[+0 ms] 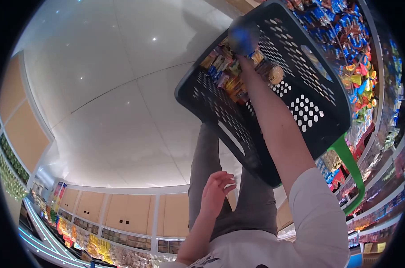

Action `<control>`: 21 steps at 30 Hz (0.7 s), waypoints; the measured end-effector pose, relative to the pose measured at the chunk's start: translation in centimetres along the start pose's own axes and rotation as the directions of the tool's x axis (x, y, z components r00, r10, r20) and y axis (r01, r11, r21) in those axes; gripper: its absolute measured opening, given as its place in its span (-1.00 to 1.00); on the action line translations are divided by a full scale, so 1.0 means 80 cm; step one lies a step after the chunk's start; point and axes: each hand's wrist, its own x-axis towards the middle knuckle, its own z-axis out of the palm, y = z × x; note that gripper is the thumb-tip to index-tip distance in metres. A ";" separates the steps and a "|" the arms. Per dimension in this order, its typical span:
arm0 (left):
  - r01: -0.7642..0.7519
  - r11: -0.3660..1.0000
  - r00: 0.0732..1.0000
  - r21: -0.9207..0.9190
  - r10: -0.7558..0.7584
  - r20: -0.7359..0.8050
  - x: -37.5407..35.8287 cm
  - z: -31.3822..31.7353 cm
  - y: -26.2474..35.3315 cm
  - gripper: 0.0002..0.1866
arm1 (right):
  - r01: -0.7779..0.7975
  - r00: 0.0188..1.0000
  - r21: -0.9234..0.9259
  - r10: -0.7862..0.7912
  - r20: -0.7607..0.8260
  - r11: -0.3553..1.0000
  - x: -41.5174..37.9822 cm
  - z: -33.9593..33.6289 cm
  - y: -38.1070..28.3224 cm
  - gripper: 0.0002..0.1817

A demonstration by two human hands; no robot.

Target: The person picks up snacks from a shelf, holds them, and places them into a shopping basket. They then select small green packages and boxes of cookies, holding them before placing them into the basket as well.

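Note:
A dark shopping basket (pixel 296 67) with perforated walls hangs tilted in front of me. My right hand (pixel 243 57) reaches deep into it at the far end. A smeared, rounded blue thing (pixel 243 39) shows right at its fingers and hides most of them; I cannot tell its kind. Beside that wrist lie several small colourful snack packets (pixel 235 85) and a round tan packet (pixel 276 75). My left hand (pixel 218 184) hangs below the basket before my legs, fingers loosely bent and apart, with nothing in it.
Shelves of wrapped sweets (pixel 352 31) run close along the right side. A green basket handle (pixel 352 174) swings down at the basket's right. Pale glossy floor (pixel 122 89) spreads to the left. Wooden cabinets (pixel 131 214) and stocked shelves curve along the lower left.

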 end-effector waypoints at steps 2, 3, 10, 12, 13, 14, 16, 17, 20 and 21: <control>-0.043 0.999 0.999 0.024 0.043 0.015 0.012 -0.013 0.004 -0.54 | 0.104 0.994 0.081 -0.102 -0.027 0.991 0.008 0.031 0.011 -0.44; -0.066 0.998 0.998 0.021 0.066 0.011 0.018 -0.020 0.008 -0.53 | 0.135 0.991 0.083 -0.137 0.014 0.987 0.016 0.036 0.016 -0.46; -0.131 0.991 0.990 -0.010 0.131 -0.057 0.043 -0.047 0.017 -0.53 | 0.184 0.959 -0.187 -0.218 -0.182 0.965 0.132 0.095 0.010 0.02; -0.118 0.992 0.991 -0.051 0.114 -0.074 0.048 -0.041 0.017 -0.51 | 0.399 0.885 -0.160 -0.425 -0.191 0.903 0.141 0.111 0.005 -0.02; -0.111 0.991 0.991 -0.072 0.105 -0.085 0.050 -0.041 0.017 -0.50 | 0.386 0.899 -0.122 -0.403 -0.173 0.914 0.142 0.108 0.002 -0.13; -0.115 0.991 0.990 -0.065 0.109 -0.087 0.052 -0.041 0.016 -0.50 | 0.370 0.912 -0.084 -0.379 -0.155 0.925 0.143 0.105 -0.003 -0.24; -0.118 0.991 0.990 -0.056 0.113 -0.086 0.053 -0.038 0.015 -0.50 | 0.413 0.903 -0.112 -0.423 -0.075 0.904 0.135 0.094 -0.008 -0.37; -0.118 0.992 0.990 -0.050 0.114 -0.085 0.054 -0.036 0.015 -0.50 | 0.473 0.864 -0.201 -0.496 -0.088 0.858 0.132 0.096 -0.002 -0.53; -0.124 0.992 0.989 -0.029 0.121 -0.081 0.053 -0.031 0.018 -0.51 | 0.483 0.777 -0.542 -0.622 -0.096 0.688 0.083 0.086 -0.008 -0.55; -0.125 0.992 0.989 -0.023 0.123 -0.082 0.051 -0.028 0.019 -0.52 | 0.390 0.824 -0.539 -0.544 -0.157 0.746 0.057 0.084 -0.012 -0.55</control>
